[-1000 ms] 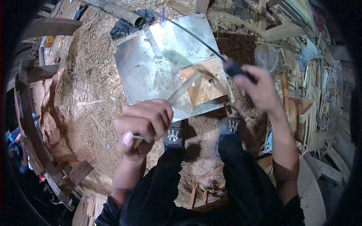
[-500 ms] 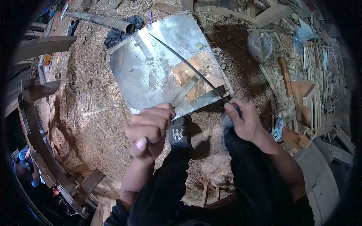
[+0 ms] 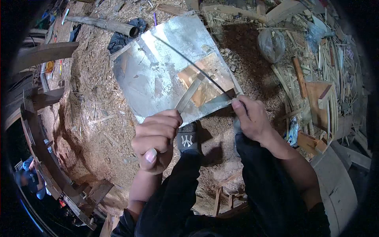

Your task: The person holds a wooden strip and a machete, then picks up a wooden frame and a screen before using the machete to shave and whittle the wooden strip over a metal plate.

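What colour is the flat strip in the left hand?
The flat strip looks greyish tan, best seen in the head view.

Gap btwn L hand (image 3: 157, 138) & R hand (image 3: 253, 120), strip (image 3: 188, 96) & long tool (image 3: 213, 81) in way abv board (image 3: 156, 81)

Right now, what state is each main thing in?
Left hand: closed around wooden strip
Wooden strip: held, slanting over board
Right hand: closed on long thin blade
Long thin blade: bare, slightly blurred
Board: flat, stained
Clear plastic bag: puffed, on ground

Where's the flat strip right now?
In the head view, near centre, the flat strip juts from the left hand, its far end over the tan panel.
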Demonstrator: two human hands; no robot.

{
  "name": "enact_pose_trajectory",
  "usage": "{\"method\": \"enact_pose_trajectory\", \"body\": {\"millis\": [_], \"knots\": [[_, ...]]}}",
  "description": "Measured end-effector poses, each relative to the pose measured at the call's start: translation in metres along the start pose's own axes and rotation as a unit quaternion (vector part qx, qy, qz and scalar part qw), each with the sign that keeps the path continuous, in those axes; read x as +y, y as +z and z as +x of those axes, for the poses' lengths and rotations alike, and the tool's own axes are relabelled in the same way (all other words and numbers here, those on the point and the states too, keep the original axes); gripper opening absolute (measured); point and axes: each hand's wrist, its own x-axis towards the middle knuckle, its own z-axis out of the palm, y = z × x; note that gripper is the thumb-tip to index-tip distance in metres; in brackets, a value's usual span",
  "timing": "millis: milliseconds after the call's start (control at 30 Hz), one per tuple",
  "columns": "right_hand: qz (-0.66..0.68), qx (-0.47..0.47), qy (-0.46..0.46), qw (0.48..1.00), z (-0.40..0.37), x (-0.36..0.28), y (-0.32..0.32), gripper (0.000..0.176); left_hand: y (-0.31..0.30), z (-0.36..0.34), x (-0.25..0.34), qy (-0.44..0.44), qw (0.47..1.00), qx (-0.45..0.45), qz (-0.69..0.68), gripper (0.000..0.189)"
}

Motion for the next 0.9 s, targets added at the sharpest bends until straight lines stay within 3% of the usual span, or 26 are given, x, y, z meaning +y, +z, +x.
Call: {"method": "enact_pose_trajectory", "body": {"millis": [133,200,333,533,633,700,833,900], "knots": [[-0.058,-0.025,0.015,0.998,0.005,0.004,0.001,0.041,-0.001,0.003,-0.001,-0.004,1.000,0.005,-0.011,0.055],[-0.016,0.017,-0.018,1.000,0.004,-0.004,0.000,0.041,-0.001,0.003,0.000,-0.008,1.000,0.013,-0.012,0.055],[0.038,0.016,-0.080,0.996,0.001,-0.021,-0.011,0.040,-0.002,0.004,0.001,-0.017,1.000,0.018,-0.012,0.055],[-0.103,-0.030,0.035,0.994,0.003,-0.002,0.000,0.040,-0.006,0.005,0.000,-0.025,0.999,0.035,-0.030,0.054],[-0.081,-0.017,0.015,0.996,0.004,-0.022,-0.006,0.041,-0.007,0.004,0.000,-0.029,0.998,0.042,-0.033,0.054],[0.030,0.051,-0.089,0.994,0.003,-0.036,-0.010,0.042,-0.007,0.003,0.001,-0.034,0.998,0.043,-0.037,0.054],[0.003,0.046,-0.160,0.986,0.003,-0.008,-0.002,0.043,-0.006,0.004,0.001,-0.043,0.998,0.039,-0.032,0.055],[-0.121,-0.037,0.044,0.991,0.007,-0.004,0.002,0.043,-0.006,0.006,0.000,-0.040,0.998,0.039,-0.035,0.055]]}}
